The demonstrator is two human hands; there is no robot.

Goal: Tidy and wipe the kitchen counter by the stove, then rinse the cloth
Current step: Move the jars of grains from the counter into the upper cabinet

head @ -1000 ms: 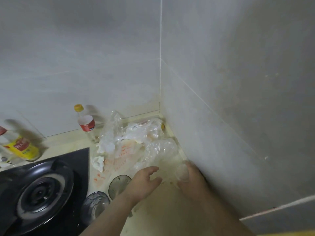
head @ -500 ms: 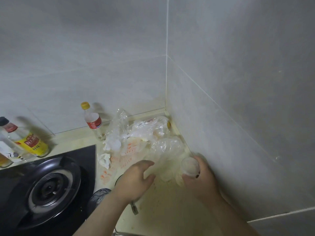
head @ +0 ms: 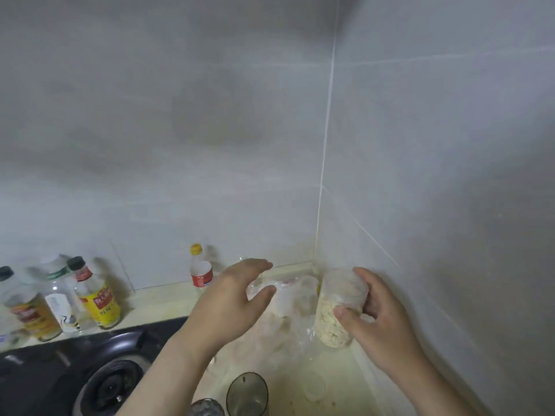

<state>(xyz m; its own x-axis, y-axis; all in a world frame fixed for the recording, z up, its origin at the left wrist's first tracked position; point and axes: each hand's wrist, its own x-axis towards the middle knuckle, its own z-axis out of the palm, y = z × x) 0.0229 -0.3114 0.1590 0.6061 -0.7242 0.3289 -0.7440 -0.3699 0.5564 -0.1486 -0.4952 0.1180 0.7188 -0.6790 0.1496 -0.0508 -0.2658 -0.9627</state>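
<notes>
My right hand (head: 381, 322) grips a clear plastic cup (head: 336, 313) half full of pale crumbly food, held upright above the counter near the right wall. My left hand (head: 231, 301) hovers with relaxed fingers over a heap of crumpled clear plastic bags (head: 288, 298) in the counter's back corner, holding nothing. The cream counter (head: 336, 382) beneath looks stained and greasy. No cloth is in view.
A black gas stove (head: 90, 370) fills the lower left. Several sauce bottles (head: 96, 298) stand along the back wall, with a small yellow-capped bottle (head: 199, 270) beside them. Two round glass lids or jars (head: 247, 394) sit at the bottom edge. Grey tiled walls close in the corner.
My right hand has lifted the plastic cup up off the counter. My left hand rose from the bags and opened. The camera tilted upward, showing more bottles.
</notes>
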